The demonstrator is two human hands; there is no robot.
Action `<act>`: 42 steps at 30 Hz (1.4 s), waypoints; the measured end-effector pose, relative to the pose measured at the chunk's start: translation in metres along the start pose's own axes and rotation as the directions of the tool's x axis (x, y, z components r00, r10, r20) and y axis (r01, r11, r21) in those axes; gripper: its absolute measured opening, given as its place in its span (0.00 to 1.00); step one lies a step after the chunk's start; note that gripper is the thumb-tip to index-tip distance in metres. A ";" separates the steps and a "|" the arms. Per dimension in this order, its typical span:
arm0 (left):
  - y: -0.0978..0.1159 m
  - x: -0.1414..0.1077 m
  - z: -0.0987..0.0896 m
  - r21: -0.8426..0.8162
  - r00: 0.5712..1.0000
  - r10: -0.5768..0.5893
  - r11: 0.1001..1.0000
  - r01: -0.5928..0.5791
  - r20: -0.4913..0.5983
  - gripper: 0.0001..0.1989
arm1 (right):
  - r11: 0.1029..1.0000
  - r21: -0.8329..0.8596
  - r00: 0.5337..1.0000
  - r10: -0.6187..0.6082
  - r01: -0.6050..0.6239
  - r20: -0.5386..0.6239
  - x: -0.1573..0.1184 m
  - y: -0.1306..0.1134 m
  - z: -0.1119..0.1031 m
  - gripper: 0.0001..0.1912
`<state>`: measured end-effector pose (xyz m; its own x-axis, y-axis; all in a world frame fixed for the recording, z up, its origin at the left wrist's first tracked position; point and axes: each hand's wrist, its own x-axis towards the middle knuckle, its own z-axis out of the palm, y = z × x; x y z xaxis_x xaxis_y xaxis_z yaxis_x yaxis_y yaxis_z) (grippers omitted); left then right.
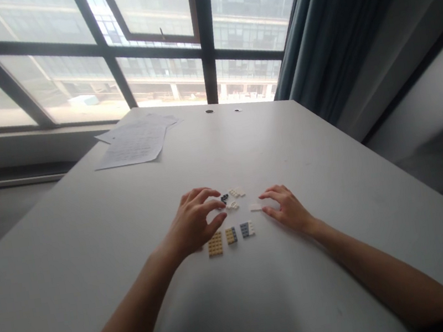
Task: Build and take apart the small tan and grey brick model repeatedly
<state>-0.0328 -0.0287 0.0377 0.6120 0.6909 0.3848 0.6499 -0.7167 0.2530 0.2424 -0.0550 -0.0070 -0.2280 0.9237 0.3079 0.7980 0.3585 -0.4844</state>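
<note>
My left hand [198,217] hovers with fingers apart beside a small group of dark toy bricks [224,198]. White toy bricks [236,192] lie just past its fingertips, with more white pieces [232,206] a little nearer. On the right, my right hand [285,207] has thumb and fingers spread around the end of a flat white piece [255,207]; whether it touches the piece I cannot tell. Closer to me sit a tan studded plate [215,244], a tan and blue-grey block [231,235] and a blue-grey and white block [247,229]. Another tan piece is partly hidden under my left hand.
All of this lies on a wide white table [130,225]. Printed papers [134,143] overlap at its far left. Two round dark spots, one a cable hole [209,112], are near the back edge. Beyond stand a window [160,74] and a blue curtain [310,34].
</note>
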 end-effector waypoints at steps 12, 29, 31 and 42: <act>-0.022 -0.003 0.000 0.022 0.996 -0.061 0.998 0.063 -0.072 0.10 | 0.990 -0.066 0.979 -0.108 0.121 0.171 0.001 -0.013 0.004 0.14; -0.010 0.019 0.026 0.081 0.951 -0.310 0.947 0.310 -0.014 0.15 | 0.990 -0.071 0.983 -0.111 0.122 0.145 0.001 0.001 0.009 0.13; -0.002 0.031 0.031 0.113 0.941 -0.340 0.935 0.337 0.000 0.18 | 0.991 -0.077 0.989 -0.104 0.113 0.105 -0.001 0.002 0.012 0.12; 0.017 0.080 0.069 0.196 0.951 -0.303 0.938 0.287 0.055 0.11 | 0.998 -0.020 0.996 -0.063 0.062 -0.059 -0.001 0.007 0.016 0.12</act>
<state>0.0586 0.0206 0.0113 0.4104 0.8795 0.2408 0.8734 -0.4551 0.1736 0.2394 -0.0512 -0.0241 -0.2443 0.8897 0.3857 0.7932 0.4121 -0.4483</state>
